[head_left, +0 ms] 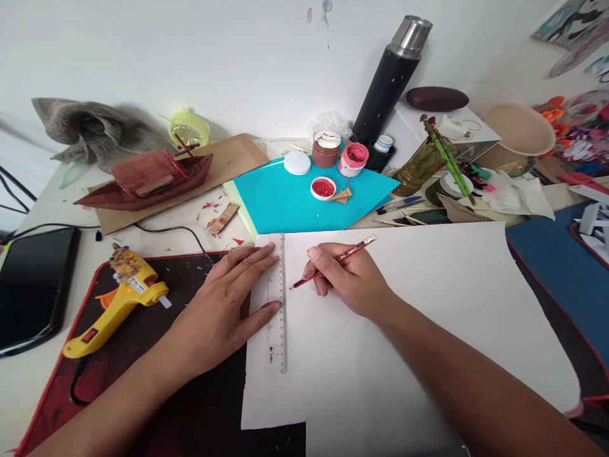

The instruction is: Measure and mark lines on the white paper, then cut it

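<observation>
A large white sheet of paper lies in front of me, with a notch cut from its lower left corner. Along its left side rests a clear plastic ruler, set upright in the view. My left hand lies over the ruler with fingers spread, pressing it to the paper. In my right hand is a red and black pencil, pinched between thumb and fingers. Its tip points down beside the ruler's right edge; whether it touches the paper I cannot tell.
A yellow glue gun lies on the dark mat at left, beside a black tablet-like device. Behind stand a brown model boat, paint jars on blue card, and a black thermos.
</observation>
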A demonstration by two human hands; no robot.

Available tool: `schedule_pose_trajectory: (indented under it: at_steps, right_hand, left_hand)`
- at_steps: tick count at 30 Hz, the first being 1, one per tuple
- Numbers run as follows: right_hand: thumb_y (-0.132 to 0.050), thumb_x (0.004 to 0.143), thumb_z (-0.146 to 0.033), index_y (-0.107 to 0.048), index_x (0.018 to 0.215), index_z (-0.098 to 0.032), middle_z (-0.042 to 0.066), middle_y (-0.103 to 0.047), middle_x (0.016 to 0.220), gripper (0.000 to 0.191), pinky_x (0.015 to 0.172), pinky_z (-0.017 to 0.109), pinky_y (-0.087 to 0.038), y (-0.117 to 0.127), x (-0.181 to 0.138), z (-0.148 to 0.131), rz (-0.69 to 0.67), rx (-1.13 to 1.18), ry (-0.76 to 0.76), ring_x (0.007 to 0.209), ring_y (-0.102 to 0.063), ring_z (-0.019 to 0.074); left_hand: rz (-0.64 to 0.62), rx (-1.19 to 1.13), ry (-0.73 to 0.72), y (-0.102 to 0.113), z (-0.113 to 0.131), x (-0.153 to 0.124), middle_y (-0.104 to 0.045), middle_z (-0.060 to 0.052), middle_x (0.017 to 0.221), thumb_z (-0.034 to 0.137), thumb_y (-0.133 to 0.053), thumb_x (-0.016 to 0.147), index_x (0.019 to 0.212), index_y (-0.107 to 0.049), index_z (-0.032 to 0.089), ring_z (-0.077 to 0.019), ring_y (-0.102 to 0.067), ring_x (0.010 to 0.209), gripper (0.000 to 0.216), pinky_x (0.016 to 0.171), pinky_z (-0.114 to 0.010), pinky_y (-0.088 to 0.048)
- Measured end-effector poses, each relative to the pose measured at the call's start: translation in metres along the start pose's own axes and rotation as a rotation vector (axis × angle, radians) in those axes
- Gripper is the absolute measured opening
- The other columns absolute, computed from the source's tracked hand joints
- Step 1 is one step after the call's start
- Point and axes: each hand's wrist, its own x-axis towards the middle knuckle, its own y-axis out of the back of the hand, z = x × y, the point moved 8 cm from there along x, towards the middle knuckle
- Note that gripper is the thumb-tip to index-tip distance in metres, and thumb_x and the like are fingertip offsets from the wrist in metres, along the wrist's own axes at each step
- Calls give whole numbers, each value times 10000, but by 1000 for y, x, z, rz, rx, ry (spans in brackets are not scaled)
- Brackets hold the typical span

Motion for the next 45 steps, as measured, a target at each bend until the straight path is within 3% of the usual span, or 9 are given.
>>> schedule_pose_trajectory:
  at_steps: [7,22,31,37,45]
  right_hand:
    - [-594,1088,-613,-755,816,-204,-17,-639,587,517,630,316,-483,-1,0,-2,-5,-28,-2,592,-600,158]
    - [-609,1079,-606,-753,798,-203,-10,-642,580,512,626,316,-477,0,-1,-3,6,-30,1,592,-601,161]
    - [-718,940,-742,-734,728,-198,-9,-605,491,585,526,314,-414,10,5,-8,158,172,-27,483,-560,159]
    - [-753,902,-750,-726,712,-201,-4,-604,481,582,523,308,-424,16,3,-10,265,211,-19,482,-559,159]
    - [-755,891,-753,-725,714,-185,-3,-594,474,596,503,290,-423,20,4,-10,293,255,10,471,-558,153]
  left_hand:
    - [2,-7,0,-1,-1,1,-546,-63,1684,545,-602,1077,1650,-431,295,-346,-423,1592,648,1304,-602,-389]
    - [6,4,-4,0,0,0,-546,-58,1685,543,-599,1079,1650,-436,287,-334,-422,1594,646,1309,-580,-389]
    - [23,23,-26,-1,1,-2,-553,-91,1676,596,-629,1053,1643,-448,264,-342,-426,1598,700,1296,-587,-414]
    - [88,21,-29,1,2,-3,-621,-119,1596,552,-615,1069,1552,-554,243,-340,-486,1564,576,1297,-592,-418]
    - [142,51,-39,8,8,-1,-718,-111,1415,427,-553,1105,1357,-686,228,-305,-630,1408,348,1222,-540,-518]
